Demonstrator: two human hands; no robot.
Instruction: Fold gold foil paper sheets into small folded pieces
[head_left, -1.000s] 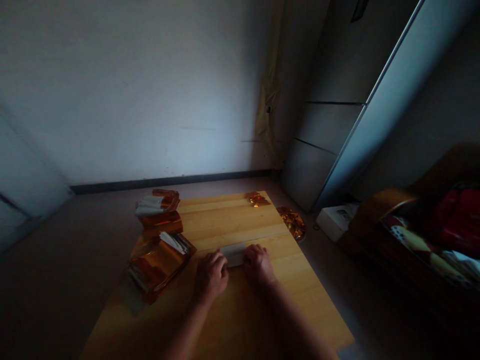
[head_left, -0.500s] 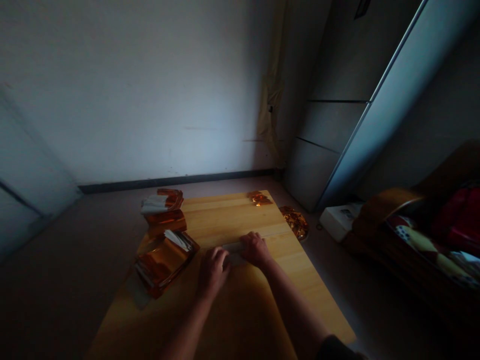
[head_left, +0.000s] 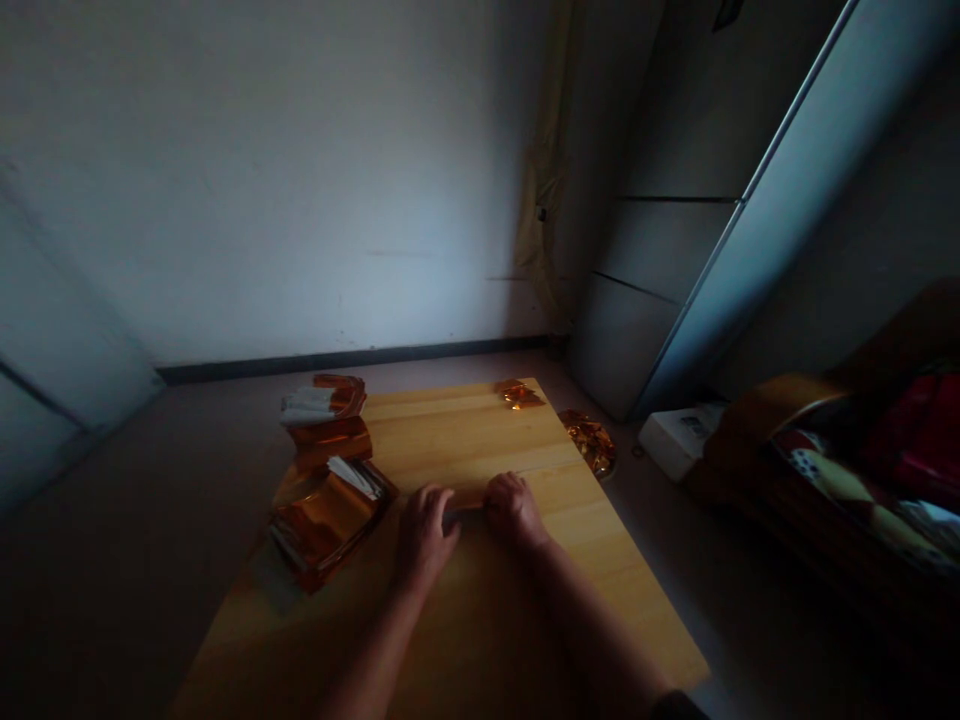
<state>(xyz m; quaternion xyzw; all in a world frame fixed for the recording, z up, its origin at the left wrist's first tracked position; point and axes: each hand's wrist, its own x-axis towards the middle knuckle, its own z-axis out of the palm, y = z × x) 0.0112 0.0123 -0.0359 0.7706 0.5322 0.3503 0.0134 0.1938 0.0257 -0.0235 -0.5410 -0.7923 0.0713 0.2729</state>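
Over the middle of the wooden table (head_left: 442,430), a narrow strip of folded foil paper (head_left: 469,499) spans the gap between my two hands. Its upper side looks copper-brown, with a dark grey part below. My left hand (head_left: 426,530) is closed on its left end, thumb and fingers curled. At the right end, the curled fingers of my right hand (head_left: 516,508) grip it too. Both ends are hidden under the fingers. Left of my left hand lies a stack of copper foil sheets (head_left: 326,515) with white edges showing.
Another copper-and-white foil pile (head_left: 330,440) lies at the table's far left. Small folded foil pieces (head_left: 519,395) sit at the far right corner. A heap of shiny foil pieces (head_left: 589,440) is beside the table, near a white box (head_left: 671,445). A refrigerator (head_left: 637,310) stands behind.
The strip between my hands looked pale grey and now shows copper-brown on top. My right hand has turned slightly, its fingers curled more tightly. The piles have not moved.
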